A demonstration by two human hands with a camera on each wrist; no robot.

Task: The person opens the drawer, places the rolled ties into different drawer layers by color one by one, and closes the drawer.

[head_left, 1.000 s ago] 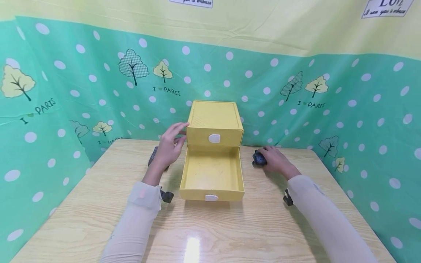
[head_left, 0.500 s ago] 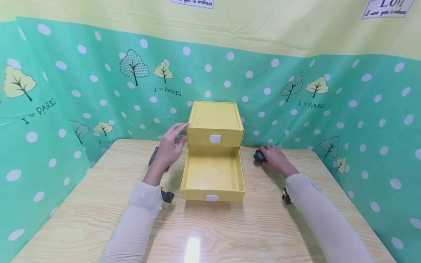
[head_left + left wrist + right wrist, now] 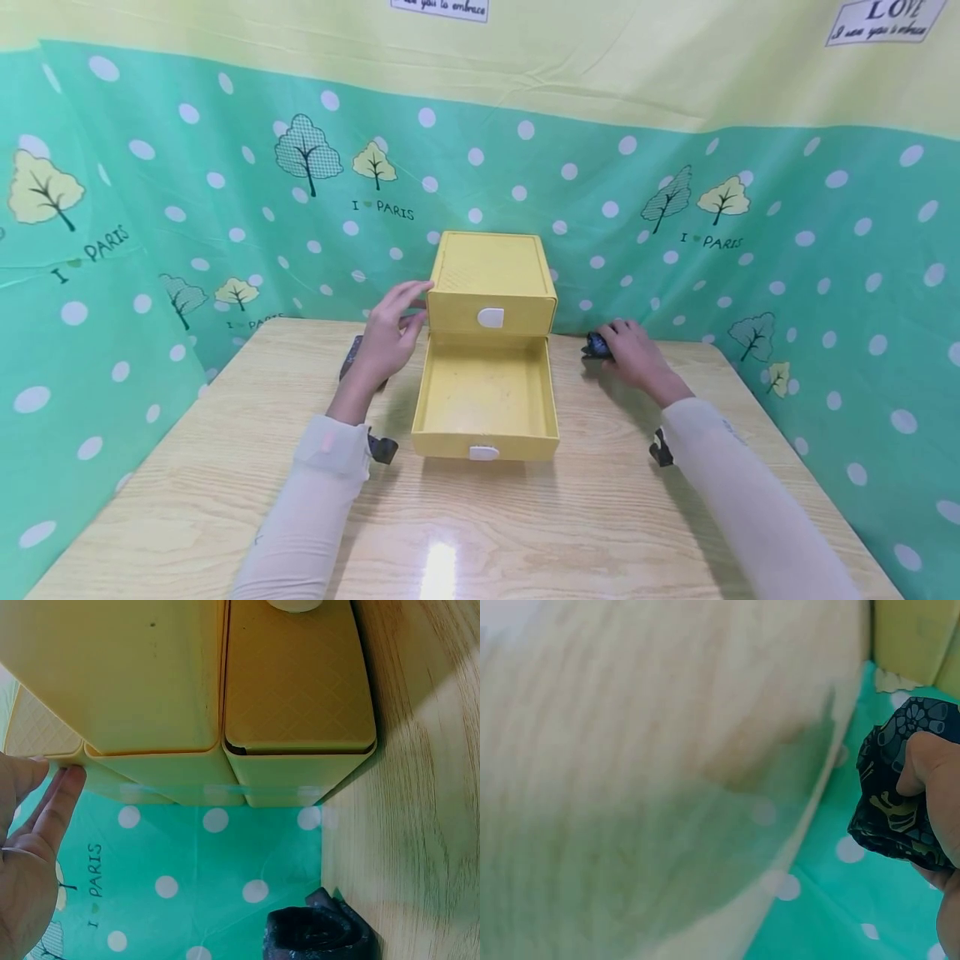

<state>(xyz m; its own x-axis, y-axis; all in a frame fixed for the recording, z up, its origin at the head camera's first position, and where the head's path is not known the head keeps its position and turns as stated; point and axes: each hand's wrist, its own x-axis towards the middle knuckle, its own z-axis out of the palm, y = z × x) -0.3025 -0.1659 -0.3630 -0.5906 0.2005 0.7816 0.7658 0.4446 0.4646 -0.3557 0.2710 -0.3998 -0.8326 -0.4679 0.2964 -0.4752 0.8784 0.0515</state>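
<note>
Right hand (image 3: pixel 636 357) grips dark cloth (image 3: pixel 596 345) beside drawer box (image 3: pixel 491 283)

A drawer box (image 3: pixel 491 283) stands far on the table (image 3: pixel 480 517), its lower drawer (image 3: pixel 483 400) pulled near; rolled cloth (image 3: pixel 597 345) lies right.

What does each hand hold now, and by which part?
The right hand grips a dark patterned cloth bundle, fingers curled over its top. The left hand holds nothing; it touches the yellow drawer box.
</note>
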